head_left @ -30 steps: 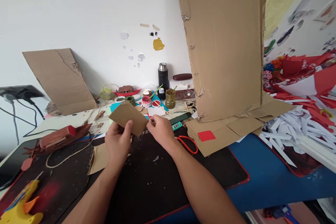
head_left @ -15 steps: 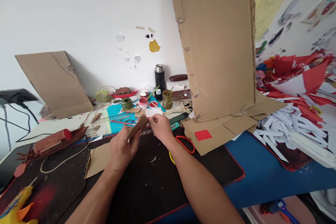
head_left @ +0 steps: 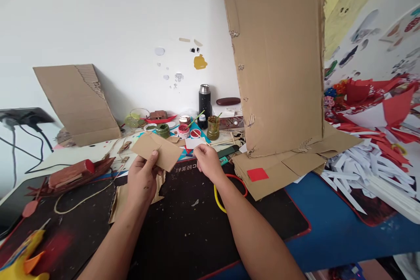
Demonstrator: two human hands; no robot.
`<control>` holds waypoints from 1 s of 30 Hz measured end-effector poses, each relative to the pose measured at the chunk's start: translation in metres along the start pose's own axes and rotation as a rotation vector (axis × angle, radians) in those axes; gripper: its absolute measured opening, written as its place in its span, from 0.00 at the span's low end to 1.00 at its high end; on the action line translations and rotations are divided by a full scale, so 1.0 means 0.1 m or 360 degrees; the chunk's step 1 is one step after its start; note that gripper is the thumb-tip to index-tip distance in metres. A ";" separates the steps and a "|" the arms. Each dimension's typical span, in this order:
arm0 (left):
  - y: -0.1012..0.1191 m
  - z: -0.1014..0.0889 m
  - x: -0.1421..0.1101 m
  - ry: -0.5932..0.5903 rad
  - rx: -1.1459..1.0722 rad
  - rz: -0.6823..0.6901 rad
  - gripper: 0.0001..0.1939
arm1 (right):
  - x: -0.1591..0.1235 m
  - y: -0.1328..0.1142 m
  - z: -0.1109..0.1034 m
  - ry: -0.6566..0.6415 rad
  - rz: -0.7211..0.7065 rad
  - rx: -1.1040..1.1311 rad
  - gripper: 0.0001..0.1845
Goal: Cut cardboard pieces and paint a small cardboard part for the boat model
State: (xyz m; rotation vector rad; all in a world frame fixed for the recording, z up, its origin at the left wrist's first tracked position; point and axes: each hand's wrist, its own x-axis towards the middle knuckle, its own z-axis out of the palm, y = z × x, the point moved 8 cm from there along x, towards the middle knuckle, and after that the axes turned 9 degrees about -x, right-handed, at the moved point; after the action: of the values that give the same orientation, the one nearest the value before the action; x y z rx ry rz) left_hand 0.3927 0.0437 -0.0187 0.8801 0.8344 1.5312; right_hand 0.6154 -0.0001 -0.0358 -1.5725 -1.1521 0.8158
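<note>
Over the black desk mat (head_left: 187, 236), the left hand (head_left: 142, 181) pinches a cardboard piece (head_left: 167, 153) between thumb and fingers: flat, tan, four-sided, tilted. Just beside it, the right hand's (head_left: 208, 164) fingers curl together; I cannot tell whether they hold anything.

Both my arms (head_left: 259, 227) stretch forward, left hand (head_left: 142, 181) pinching, thumb up top, right hand (head_left: 207, 162) kinda curled up nearby.
</note>
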 end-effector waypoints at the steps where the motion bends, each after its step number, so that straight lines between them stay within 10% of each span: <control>1: -0.01 0.01 -0.01 -0.0004 -0.0023 -0.0031 0.30 | -0.01 0.00 0.00 -0.0001 -0.0011 -0.0013 0.14; 14: -0.16 0.03 -0.04 -0.0029 -0.0062 -0.0234 0.35 | 0.00 0.04 0.10 -0.0096 -0.0051 0.0028 0.04; 30: -0.29 0.04 -0.05 -0.0135 0.0054 -0.0397 0.37 | -0.06 -0.06 0.20 -0.0337 -0.0125 0.0251 0.17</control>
State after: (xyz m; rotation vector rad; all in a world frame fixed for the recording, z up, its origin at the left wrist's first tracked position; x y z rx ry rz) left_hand 0.4102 0.0425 -0.0432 0.8266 0.8760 1.2578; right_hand 0.5934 0.0010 -0.0365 -1.3273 -1.2596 1.0140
